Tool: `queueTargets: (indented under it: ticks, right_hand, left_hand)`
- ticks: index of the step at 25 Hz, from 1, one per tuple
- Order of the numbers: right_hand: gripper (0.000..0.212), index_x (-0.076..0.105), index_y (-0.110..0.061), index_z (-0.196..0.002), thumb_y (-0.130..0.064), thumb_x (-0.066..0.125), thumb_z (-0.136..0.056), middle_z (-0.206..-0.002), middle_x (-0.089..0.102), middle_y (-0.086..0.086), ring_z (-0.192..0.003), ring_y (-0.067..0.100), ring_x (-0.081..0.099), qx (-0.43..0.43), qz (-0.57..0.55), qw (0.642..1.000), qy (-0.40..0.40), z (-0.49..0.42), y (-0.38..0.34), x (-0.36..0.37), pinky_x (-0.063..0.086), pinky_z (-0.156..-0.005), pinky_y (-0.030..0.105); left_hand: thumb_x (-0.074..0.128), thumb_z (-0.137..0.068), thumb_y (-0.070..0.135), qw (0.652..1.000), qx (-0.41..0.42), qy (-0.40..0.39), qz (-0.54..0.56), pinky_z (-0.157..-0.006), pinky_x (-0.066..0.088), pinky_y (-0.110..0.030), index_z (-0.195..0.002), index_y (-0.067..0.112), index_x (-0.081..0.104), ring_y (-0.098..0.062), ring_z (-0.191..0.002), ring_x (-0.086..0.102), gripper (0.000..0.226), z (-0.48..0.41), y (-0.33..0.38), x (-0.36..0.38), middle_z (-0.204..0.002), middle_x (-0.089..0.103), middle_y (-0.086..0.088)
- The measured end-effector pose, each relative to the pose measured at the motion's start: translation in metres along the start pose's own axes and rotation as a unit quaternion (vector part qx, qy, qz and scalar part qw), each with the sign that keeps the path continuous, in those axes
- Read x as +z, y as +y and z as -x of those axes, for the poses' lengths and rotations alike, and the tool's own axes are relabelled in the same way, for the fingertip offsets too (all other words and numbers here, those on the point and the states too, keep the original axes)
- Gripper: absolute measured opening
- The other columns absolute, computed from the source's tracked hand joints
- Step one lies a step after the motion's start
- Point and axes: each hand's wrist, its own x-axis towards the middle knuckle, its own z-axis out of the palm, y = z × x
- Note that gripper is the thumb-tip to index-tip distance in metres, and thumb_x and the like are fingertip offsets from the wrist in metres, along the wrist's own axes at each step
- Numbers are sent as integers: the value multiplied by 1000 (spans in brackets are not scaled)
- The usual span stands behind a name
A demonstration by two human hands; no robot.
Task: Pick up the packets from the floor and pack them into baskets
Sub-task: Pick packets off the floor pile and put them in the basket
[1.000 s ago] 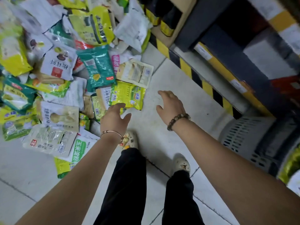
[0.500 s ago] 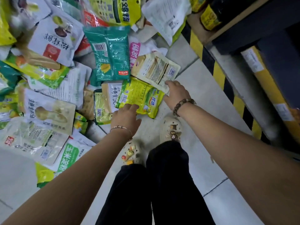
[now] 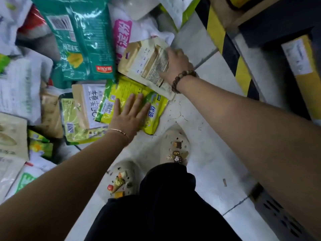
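Head: L hand flat on yellow pkt, R hand on beige pkt, grip unclear; basket nearby.

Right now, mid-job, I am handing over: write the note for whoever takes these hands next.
Left hand: open, fingers flat on the yellow-green packet lying on the floor.
Right hand: on the right edge of the beige packet; whether it grips is hidden.
Things: pile of packets on the floor to the left; grey basket corner at lower right.
Done: nothing lifted; basket's inside out of view.
Left: lift both packets, pack them, then the pile.
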Motion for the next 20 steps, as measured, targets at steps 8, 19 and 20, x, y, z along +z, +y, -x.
queueTargets:
  ticks: [8,19,20]
  right_hand:
    - [99,26,-18,-143,-49,79,-66,-147,34,7,-136,25,31,46,-27,998,12,-24,-1,-4,26,-109,42]
    - [46,57,-13,-118,-28,75,-78,-120,61,5,-111,23,57,71,-205,976,11,16,-2,-59,50,-91,38]
    - [44,59,-13,-116,-28,75,-78,-119,62,4,-109,23,58,76,-223,972,24,25,0,-67,50,-90,38]
  left_hand:
    - [80,-65,23,977,-1,212,-31,-97,34,-64,-141,18,41,-37,-127,46,86,-16,-1,26,-141,46,-14]
    - [66,-80,1,981,48,117,146,-90,46,-47,-130,14,55,-40,-115,56,53,2,-21,-55,-131,56,-15]
    - [60,-85,3,981,34,104,161,-87,47,-43,-133,17,52,-38,-114,57,50,9,-22,-66,-130,57,-14]
